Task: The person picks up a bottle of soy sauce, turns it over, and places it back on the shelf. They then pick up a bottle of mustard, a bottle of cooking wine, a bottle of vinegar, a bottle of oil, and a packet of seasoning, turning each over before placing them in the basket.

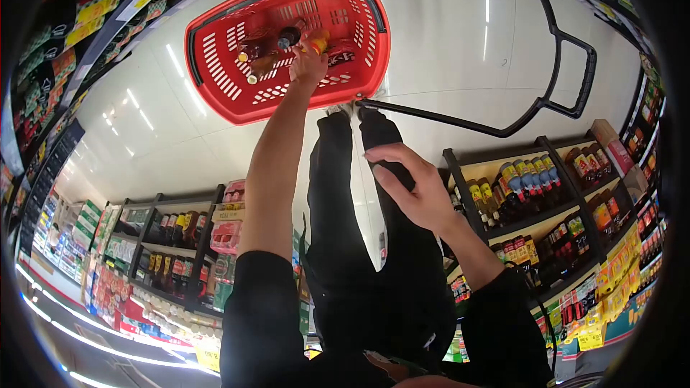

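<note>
My left hand (309, 68) reaches down into a red plastic shopping basket (215, 90) on the floor. Its fingers are closed around a bottle with a yellow-orange label (319, 42), though they partly hide it. Beside it in the basket lie a dark-capped bottle (289, 37) and a few brown bottles (263, 65). A dark red packet (341, 54) rests to the right of the hand. My right hand (413, 187) hovers over my right leg with nothing in it, thumb and curved fingers apart.
The basket's long black pull handle (460, 122) stretches right across the pale tiled floor (460, 36). Bottle shelves stand on the right (539, 201) and left (169, 244). More stocked shelving (79, 29) runs along the upper left. My legs are just behind the basket.
</note>
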Tool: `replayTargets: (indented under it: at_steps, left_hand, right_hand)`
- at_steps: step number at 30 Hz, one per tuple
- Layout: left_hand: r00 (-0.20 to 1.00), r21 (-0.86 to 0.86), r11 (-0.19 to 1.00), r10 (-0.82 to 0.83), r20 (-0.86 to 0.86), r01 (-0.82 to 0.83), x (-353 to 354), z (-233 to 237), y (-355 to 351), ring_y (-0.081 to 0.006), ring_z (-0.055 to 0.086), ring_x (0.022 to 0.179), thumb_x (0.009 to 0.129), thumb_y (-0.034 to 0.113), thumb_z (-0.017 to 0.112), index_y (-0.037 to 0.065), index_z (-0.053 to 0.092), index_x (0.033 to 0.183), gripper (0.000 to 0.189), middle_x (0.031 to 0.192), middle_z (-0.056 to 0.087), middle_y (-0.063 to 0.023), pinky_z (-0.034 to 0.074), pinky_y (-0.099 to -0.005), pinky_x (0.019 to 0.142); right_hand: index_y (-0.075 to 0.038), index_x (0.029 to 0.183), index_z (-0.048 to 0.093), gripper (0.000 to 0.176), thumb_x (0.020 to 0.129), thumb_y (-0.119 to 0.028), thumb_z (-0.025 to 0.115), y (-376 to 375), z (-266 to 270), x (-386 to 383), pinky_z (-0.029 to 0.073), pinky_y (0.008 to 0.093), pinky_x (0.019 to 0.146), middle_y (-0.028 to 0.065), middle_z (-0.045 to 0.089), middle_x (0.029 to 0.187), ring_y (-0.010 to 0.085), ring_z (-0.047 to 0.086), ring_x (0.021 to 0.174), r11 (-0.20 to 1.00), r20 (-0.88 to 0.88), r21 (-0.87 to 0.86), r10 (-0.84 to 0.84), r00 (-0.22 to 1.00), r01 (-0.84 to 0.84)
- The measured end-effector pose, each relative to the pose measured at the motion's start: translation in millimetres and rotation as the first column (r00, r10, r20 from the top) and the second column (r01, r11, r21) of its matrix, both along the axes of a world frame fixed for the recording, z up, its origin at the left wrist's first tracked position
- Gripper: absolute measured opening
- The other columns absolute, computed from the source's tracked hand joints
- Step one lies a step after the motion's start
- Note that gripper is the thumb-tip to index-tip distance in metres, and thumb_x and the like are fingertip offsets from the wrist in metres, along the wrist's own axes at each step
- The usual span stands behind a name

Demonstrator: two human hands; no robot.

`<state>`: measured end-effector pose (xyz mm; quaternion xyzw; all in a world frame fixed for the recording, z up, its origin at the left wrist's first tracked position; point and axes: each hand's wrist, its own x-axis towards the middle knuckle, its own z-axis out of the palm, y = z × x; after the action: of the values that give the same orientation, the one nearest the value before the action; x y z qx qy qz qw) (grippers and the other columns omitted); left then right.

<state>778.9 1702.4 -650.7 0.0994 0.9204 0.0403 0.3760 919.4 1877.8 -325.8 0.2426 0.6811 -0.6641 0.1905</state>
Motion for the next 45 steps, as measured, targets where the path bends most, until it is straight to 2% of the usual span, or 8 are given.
replayTargets:
  at_steps: [9, 21, 26, 30, 35, 38, 43, 45]
  left_hand:
    - [0.976, 0.021, 0.989, -0.138, -0.167, 0.143, 2, -2, -6, -0.039, 0.069, 0.091, 0.086, 0.029, 0.071, -0.003, 0.048, 0.128, 0.058, 0.109, 0.061, -0.0244, 0.06, -0.0468, 0.074]
    - [0.96, 0.358, 0.895, -0.21, -0.184, 0.264, -5, 203, -47, -0.0412, 0.069, 0.087, 0.087, 0.026, 0.071, 0.003, 0.046, 0.136, 0.06, 0.107, 0.064, -0.0211, 0.06, -0.0495, 0.071]
    - [0.981, 0.549, 0.814, -0.158, -0.109, 0.192, -11, 315, -63, -0.0416, 0.068, 0.091, 0.085, 0.023, 0.076, 0.005, 0.051, 0.13, 0.055, 0.113, 0.067, -0.0198, 0.058, -0.0485, 0.074]
    - [0.985, 0.595, 0.79, -0.173, -0.011, 0.146, -19, 406, -71, -0.0408, 0.069, 0.093, 0.084, 0.022, 0.077, 0.006, 0.049, 0.131, 0.057, 0.113, 0.067, -0.0199, 0.058, -0.0461, 0.078]
    - [0.983, 0.736, 0.673, -0.176, 0.059, 0.076, -44, 470, -67, -0.035, 0.072, 0.088, 0.077, 0.02, 0.085, 0.006, 0.056, 0.127, 0.059, 0.105, 0.07, -0.0187, 0.059, -0.0391, 0.078]
    - [0.99, 0.821, 0.554, 0.054, 0.131, -0.139, -52, 474, -57, -0.0236, 0.073, 0.092, 0.078, 0.017, 0.086, -0.001, 0.057, 0.126, 0.06, 0.103, 0.072, -0.0157, 0.058, -0.0344, 0.081]
    - [0.873, 0.832, 0.288, 0.273, 0.403, -0.474, -60, 503, -27, -0.0181, 0.064, 0.112, 0.094, 0.015, 0.071, -0.006, 0.053, 0.131, 0.047, 0.122, 0.065, -0.0181, 0.056, -0.032, 0.089]
    - [0.866, 0.859, 0.157, 0.216, 0.452, -0.488, -51, 502, -14, -0.0159, 0.06, 0.112, 0.103, 0.023, 0.058, -0.005, 0.051, 0.133, 0.042, 0.125, 0.061, -0.0155, 0.053, -0.0296, 0.09]
  right_hand:
    - [-0.005, 0.119, 0.06, 0.024, 0.096, -0.007, 0.063, 11, -8, 0, 0.053, 0.0317, 0.087, 0.0108, 0.07, 0.103, 0.0227, 0.07, 0.097, 0.999, 0.041, 0.053, -0.014, 0.999, 0.012]
    - [-0.001, 0.119, 0.059, 0.028, 0.098, -0.019, 0.062, -27, -5, -7, 0.051, 0.0371, 0.092, 0.0137, 0.069, 0.11, 0.0279, 0.068, 0.103, 0.991, 0.051, 0.129, -0.035, 0.998, 0.028]
    - [-0.007, 0.152, 0.03, 0.089, 0.079, -0.019, 0.079, -26, 1, -23, 0.03, 0.0478, 0.117, 0.0159, 0.035, 0.154, 0.0363, 0.034, 0.143, 0.823, -0.149, 0.551, 0.257, 0.955, -0.135]
    - [-0.01, 0.154, 0.028, 0.092, 0.08, -0.028, 0.079, -24, 25, -38, 0.022, 0.0508, 0.122, 0.0103, 0.031, 0.159, 0.029, 0.026, 0.149, 0.757, -0.093, 0.6, 0.389, 0.917, -0.26]
    - [-0.012, 0.144, 0.043, 0.076, 0.08, -0.03, 0.079, -20, 38, -39, 0.033, 0.0471, 0.116, 0.0129, 0.055, 0.14, 0.0291, 0.051, 0.133, 0.754, -0.156, 0.568, 0.492, 0.857, -0.33]
    - [-0.005, 0.124, 0.057, 0.058, 0.08, -0.033, 0.081, -24, 85, -54, 0.054, 0.0398, 0.089, 0.0138, 0.07, 0.112, 0.0332, 0.069, 0.101, 0.904, -0.011, 0.225, 0.376, 0.927, -0.364]
    - [-0.001, 0.126, 0.056, 0.056, 0.083, -0.029, 0.08, -43, 145, -61, 0.053, 0.0344, 0.092, 0.0149, 0.069, 0.116, 0.0258, 0.069, 0.106, 0.979, -0.008, -0.094, 0.18, 0.984, -0.179]
    - [-0.001, 0.129, 0.056, 0.056, 0.085, -0.024, 0.079, -49, 164, -64, 0.052, 0.0347, 0.094, 0.0113, 0.069, 0.117, 0.0213, 0.067, 0.107, 0.87, 0.042, -0.483, -0.084, 0.996, 0.094]
